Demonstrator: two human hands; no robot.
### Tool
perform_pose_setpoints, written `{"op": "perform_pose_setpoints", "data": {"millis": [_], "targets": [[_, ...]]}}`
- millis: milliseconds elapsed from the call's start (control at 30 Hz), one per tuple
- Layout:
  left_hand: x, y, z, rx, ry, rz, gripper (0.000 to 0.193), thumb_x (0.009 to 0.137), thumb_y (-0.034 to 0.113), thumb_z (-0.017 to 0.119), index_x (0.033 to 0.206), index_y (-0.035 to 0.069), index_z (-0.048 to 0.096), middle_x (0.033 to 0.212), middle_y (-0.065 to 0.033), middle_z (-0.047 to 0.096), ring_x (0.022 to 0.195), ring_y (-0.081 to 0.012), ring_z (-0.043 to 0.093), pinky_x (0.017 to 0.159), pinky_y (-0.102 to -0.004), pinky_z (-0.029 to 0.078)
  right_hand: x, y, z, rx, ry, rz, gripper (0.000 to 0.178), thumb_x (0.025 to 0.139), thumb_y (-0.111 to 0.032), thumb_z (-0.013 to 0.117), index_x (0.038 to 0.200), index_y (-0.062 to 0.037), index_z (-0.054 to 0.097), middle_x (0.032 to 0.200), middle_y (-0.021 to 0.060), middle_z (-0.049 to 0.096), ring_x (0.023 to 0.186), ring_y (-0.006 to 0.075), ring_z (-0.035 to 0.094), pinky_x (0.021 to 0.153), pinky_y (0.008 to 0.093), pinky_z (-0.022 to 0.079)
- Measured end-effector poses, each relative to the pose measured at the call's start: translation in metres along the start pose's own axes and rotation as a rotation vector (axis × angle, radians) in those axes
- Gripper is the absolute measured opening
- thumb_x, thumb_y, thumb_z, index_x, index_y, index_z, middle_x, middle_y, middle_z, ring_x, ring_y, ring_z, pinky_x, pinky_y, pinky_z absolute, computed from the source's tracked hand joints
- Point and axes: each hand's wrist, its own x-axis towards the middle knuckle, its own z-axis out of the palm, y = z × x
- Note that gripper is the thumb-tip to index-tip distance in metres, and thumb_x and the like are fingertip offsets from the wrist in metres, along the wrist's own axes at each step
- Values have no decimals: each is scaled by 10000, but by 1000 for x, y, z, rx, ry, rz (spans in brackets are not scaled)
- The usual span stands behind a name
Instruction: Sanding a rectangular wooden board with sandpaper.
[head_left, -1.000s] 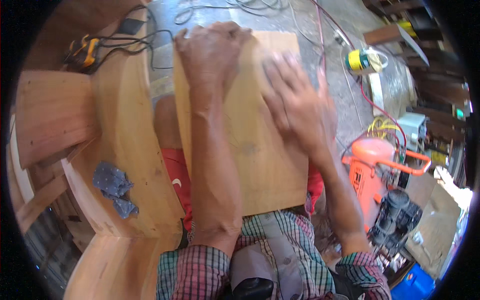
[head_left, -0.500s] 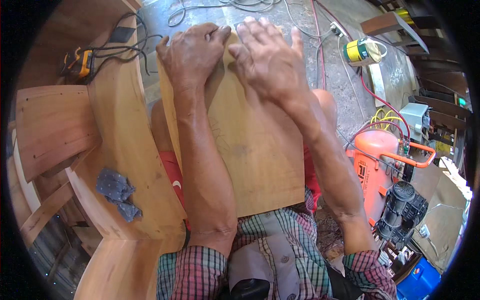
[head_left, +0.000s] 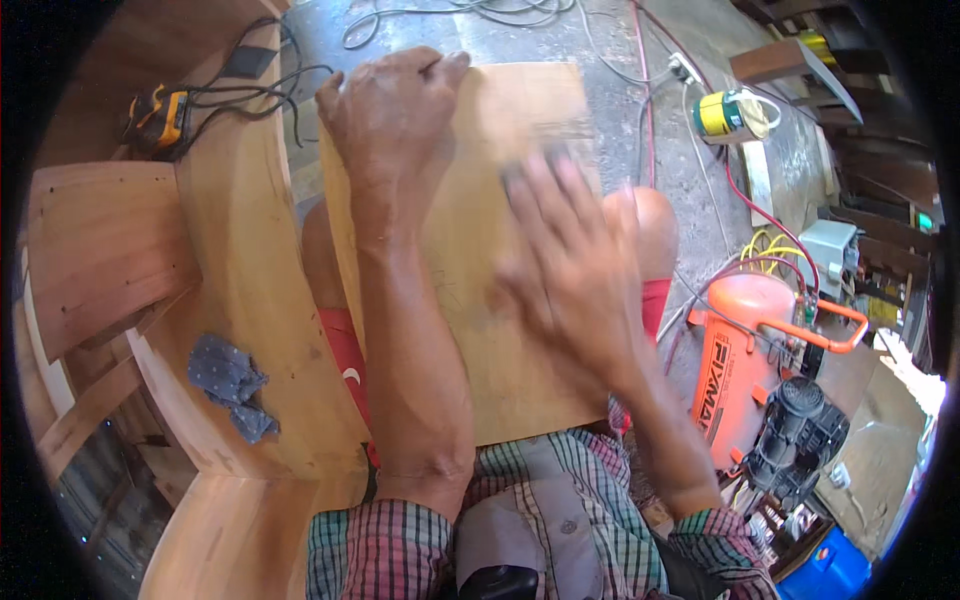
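Board of pale, flat wood (head_left: 500,375) lies beneath both hands, set apart: left hand (head_left: 400,110) clamped over its far end, right hand (head_left: 578,265) blurred, fingers outstretched, grip unclear. Crumpled blue-grey dotted cloth (head_left: 230,383) rests left of both hands.

On the left, a blue rag (head_left: 230,385) with light dots lies crumpled on a long wooden plank (head_left: 285,330). Farther up, a yellow and black tool (head_left: 162,122) sits near some dark, curly cords (head_left: 235,92). The gray floor (head_left: 605,100) has more thin, loopy cords on its far part, and a white plug strip (head_left: 684,68). On the right is a yellow and green bucket (head_left: 720,116) with a handle. Below it stand a big orange air tank (head_left: 738,340) with a black motor (head_left: 797,430), a gray box (head_left: 830,242) and yellow hose loops (head_left: 763,250). A bright blue box (head_left: 828,573) is near the bottom.
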Motion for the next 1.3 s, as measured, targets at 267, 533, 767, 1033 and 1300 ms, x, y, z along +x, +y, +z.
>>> {"op": "perform_pose_setpoints", "data": {"millis": [267,533,767,1033,1300], "targets": [[6,6,0,-346,-98,-115,619,988,417,128,921,161,688,921,-47,709,970,-326,608,969,-454,309,73,24,12,-157,-92,16,603,863,-387,555,1384,-102,448,1482,81,363,1385,267,304,1047,620,216],[-3,14,-19,-409,-74,-184,740,999,445,50,921,131,716,932,-92,703,983,-327,595,994,-430,283,-12,1,-4,-4,-15,-4,569,838,-376,601,1315,-81,506,1402,102,442,1318,277,377,996,650,272],[2,19,-16,-411,-132,-296,651,998,463,169,954,90,702,906,-107,696,959,-323,605,959,-423,307,36,14,9,17,54,11,605,860,-407,558,1364,-85,462,1466,83,385,1376,275,323,1075,607,162],[8,19,-4,-284,-77,-169,588,962,505,288,981,89,703,1005,-147,679,967,-380,598,929,-443,380,26,14,5,41,97,9,548,865,-418,564,1284,-66,535,1387,99,463,1349,266,345,1023,645,245],[-7,6,-1,93,166,174,348,943,267,367,1144,176,637,977,-86,695,976,-253,641,938,-497,369,-32,-10,-15,-3,-69,65,553,896,-416,526,1348,-102,480,1437,80,421,1360,248,340,1032,626,252]]}}
